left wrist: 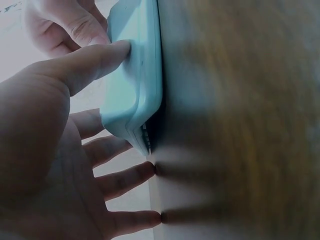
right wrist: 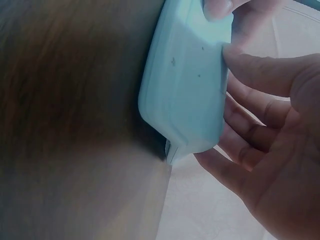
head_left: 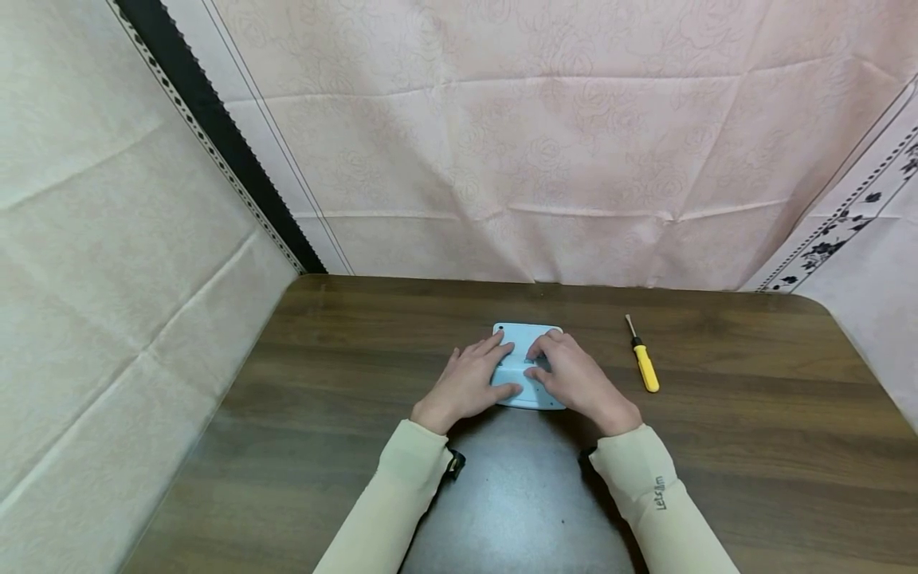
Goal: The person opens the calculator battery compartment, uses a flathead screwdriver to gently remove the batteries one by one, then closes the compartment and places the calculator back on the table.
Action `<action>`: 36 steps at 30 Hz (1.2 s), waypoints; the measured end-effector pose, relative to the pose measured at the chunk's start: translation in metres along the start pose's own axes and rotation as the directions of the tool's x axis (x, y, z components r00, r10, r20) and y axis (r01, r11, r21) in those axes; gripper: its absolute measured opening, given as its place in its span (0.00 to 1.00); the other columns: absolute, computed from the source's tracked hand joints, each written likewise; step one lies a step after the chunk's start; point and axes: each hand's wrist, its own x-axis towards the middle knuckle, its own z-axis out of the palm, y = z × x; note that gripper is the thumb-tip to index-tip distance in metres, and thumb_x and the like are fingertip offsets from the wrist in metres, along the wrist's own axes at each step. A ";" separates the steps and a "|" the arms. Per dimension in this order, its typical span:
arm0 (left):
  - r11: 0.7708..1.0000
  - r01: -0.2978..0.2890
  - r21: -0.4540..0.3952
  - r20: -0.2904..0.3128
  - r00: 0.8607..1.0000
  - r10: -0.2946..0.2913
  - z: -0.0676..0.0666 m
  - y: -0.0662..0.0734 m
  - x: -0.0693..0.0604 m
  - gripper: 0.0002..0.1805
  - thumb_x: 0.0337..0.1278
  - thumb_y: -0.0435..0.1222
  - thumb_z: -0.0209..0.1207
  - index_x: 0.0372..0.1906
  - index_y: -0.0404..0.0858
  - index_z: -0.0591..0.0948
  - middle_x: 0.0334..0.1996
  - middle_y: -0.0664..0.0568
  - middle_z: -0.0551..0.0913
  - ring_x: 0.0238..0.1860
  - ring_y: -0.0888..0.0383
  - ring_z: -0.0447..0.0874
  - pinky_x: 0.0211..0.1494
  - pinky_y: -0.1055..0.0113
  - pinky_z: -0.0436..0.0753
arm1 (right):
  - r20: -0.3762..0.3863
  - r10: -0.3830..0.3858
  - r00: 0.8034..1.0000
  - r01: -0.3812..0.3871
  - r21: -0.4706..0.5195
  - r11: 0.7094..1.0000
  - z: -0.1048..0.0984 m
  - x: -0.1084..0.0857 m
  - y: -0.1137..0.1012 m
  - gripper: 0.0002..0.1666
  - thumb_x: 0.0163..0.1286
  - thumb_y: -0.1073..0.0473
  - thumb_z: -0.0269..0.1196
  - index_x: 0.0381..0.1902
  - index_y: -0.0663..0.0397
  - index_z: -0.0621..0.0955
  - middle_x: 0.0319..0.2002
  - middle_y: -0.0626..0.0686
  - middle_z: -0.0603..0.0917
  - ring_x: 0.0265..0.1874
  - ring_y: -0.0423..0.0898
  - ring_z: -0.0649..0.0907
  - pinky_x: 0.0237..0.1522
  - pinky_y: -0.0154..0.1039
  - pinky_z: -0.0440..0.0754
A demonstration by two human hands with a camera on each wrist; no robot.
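Note:
A light blue plastic device (head_left: 543, 397) (left wrist: 120, 92) (right wrist: 187, 100) lies on the wooden table between both hands. The left hand (head_left: 466, 384) (left wrist: 47, 145) rests at its left side, thumb straight on the near part of its face. Other fingers spread over and beyond its edge, two of them touching the table in the left wrist view. The right hand (head_left: 579, 384) (right wrist: 282, 145) bends over the right half, thumb and index finger pinching at the raised middle. What lies between those fingertips is too small to tell. The device's underside is hidden.
A screwdriver (head_left: 645, 367) with a yellow handle lies right of the device, its tip toward the table's far edge. Patterned pale cloth (head_left: 531, 143) hangs behind the brown table (head_left: 760, 430), and more cloth hangs at both sides.

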 end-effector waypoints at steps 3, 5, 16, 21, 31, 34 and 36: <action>1.000 0.000 -0.007 -0.003 1.000 0.000 0.000 0.000 0.000 0.40 0.74 0.55 0.63 0.82 0.45 0.68 0.85 0.51 0.57 0.81 0.43 0.60 0.77 0.31 0.56 | -0.005 -0.003 1.000 0.003 0.003 1.000 0.001 0.000 0.000 0.11 0.72 0.66 0.72 0.48 0.65 0.84 0.50 0.60 0.82 0.54 0.59 0.79 0.59 0.56 0.80; 1.000 0.001 -0.009 -0.006 1.000 -0.001 0.000 0.000 0.000 0.40 0.74 0.55 0.64 0.82 0.45 0.68 0.85 0.50 0.57 0.81 0.43 0.60 0.77 0.30 0.56 | -0.007 -0.006 1.000 0.006 0.001 1.000 0.001 0.001 0.000 0.10 0.72 0.66 0.72 0.47 0.65 0.84 0.50 0.60 0.82 0.54 0.59 0.78 0.59 0.56 0.81; 1.000 -0.001 -0.011 -0.018 1.000 0.001 -0.001 0.001 0.001 0.39 0.73 0.55 0.64 0.82 0.46 0.69 0.84 0.51 0.58 0.80 0.43 0.62 0.77 0.30 0.57 | -0.012 -0.013 1.000 0.014 0.015 1.000 0.001 0.000 0.001 0.09 0.73 0.67 0.71 0.46 0.65 0.82 0.48 0.59 0.81 0.53 0.60 0.78 0.58 0.56 0.81; 1.000 -0.006 -0.019 -0.023 1.000 0.006 0.000 0.000 0.002 0.39 0.72 0.54 0.65 0.81 0.45 0.70 0.84 0.50 0.59 0.79 0.42 0.63 0.77 0.30 0.57 | -0.008 0.000 1.000 0.001 0.047 0.999 0.001 0.000 0.002 0.11 0.72 0.68 0.72 0.46 0.64 0.81 0.48 0.59 0.81 0.52 0.59 0.78 0.58 0.56 0.81; 0.999 -0.005 -0.035 -0.026 1.000 0.005 0.000 -0.001 0.001 0.39 0.72 0.54 0.66 0.81 0.45 0.70 0.84 0.50 0.60 0.79 0.43 0.63 0.77 0.30 0.57 | -0.006 0.016 1.000 -0.016 0.053 0.998 -0.001 0.002 0.001 0.15 0.70 0.67 0.73 0.51 0.65 0.83 0.48 0.58 0.83 0.49 0.56 0.83 0.56 0.56 0.83; 1.000 -0.006 -0.030 -0.026 1.000 0.005 0.000 -0.001 0.000 0.39 0.72 0.54 0.65 0.81 0.45 0.70 0.84 0.51 0.60 0.79 0.43 0.63 0.77 0.30 0.57 | -0.005 0.006 1.000 -0.006 0.028 1.000 -0.001 0.002 0.001 0.16 0.70 0.66 0.74 0.53 0.66 0.85 0.48 0.58 0.83 0.50 0.56 0.84 0.56 0.55 0.83; 1.000 -0.007 -0.026 -0.027 1.000 0.007 0.000 -0.002 0.000 0.39 0.72 0.54 0.65 0.81 0.45 0.70 0.84 0.51 0.60 0.79 0.43 0.63 0.77 0.30 0.57 | -0.005 -0.010 1.000 0.010 0.010 1.000 0.000 0.002 0.002 0.15 0.69 0.66 0.74 0.51 0.66 0.87 0.47 0.58 0.84 0.49 0.56 0.84 0.56 0.55 0.83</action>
